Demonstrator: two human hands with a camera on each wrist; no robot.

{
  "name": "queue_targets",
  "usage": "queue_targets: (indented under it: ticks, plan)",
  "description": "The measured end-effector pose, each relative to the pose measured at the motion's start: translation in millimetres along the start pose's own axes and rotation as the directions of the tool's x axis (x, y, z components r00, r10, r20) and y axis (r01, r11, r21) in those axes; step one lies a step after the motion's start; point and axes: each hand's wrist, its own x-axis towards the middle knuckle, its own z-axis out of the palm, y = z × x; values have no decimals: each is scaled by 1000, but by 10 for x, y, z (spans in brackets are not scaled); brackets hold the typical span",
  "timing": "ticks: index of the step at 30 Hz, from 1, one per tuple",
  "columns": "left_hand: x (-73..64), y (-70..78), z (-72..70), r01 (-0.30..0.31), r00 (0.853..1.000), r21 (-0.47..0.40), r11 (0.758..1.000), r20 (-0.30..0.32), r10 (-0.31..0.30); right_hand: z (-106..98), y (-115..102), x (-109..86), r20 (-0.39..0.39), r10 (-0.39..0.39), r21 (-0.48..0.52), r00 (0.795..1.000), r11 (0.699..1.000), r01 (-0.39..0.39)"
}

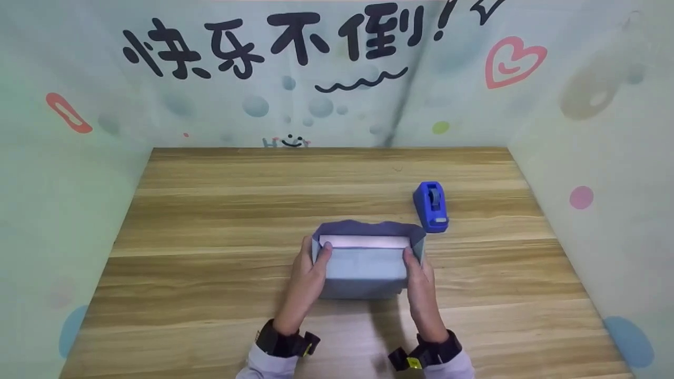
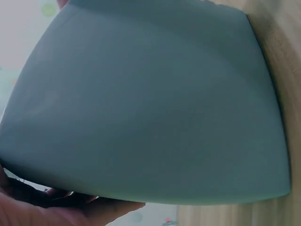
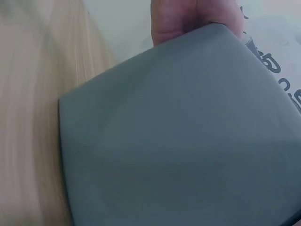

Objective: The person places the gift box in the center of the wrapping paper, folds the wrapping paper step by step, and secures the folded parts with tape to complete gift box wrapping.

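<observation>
A box wrapped in grey-blue paper (image 1: 366,263) stands on the wooden table, its paper-covered side filling most of both wrist views. At its upper end a white strip of the box (image 1: 363,241) shows between a folded paper flap and the raised paper edge behind. My left hand (image 1: 309,267) grips the left side, thumb on the flap's corner and fingers round the outside. On the opposite side my right hand (image 1: 421,281) grips likewise, its thumb at the flap's right corner. Just beyond the right hand is a blue tape dispenser (image 1: 433,210).
The wooden tabletop (image 1: 210,221) stretches out on both sides of the box. A printed cloth backdrop (image 1: 342,116) with dark lettering borders the table at the back, left and right.
</observation>
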Motion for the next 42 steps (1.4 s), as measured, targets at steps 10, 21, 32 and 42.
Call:
queue_targets:
  ticks: [10, 21, 32, 42]
  plan:
    - [-27, 50, 34, -109, 989, 186, 977, -77, 125, -99, -14, 48, 106, -193, -394, 976, 892, 219]
    - [-32, 28, 78, -185, 936, 266, 946, -246, 252, -112, -58, 71, 171, -288, -607, 942, 723, 331]
    - [-76, 9, -18, -243, 945, 168, 955, -181, 273, -136, -74, 85, 225, -303, -631, 926, 679, 376]
    - [14, -151, -256, -177, 970, -186, 967, 135, 203, -212, -49, 134, 381, -221, -409, 898, 830, 378]
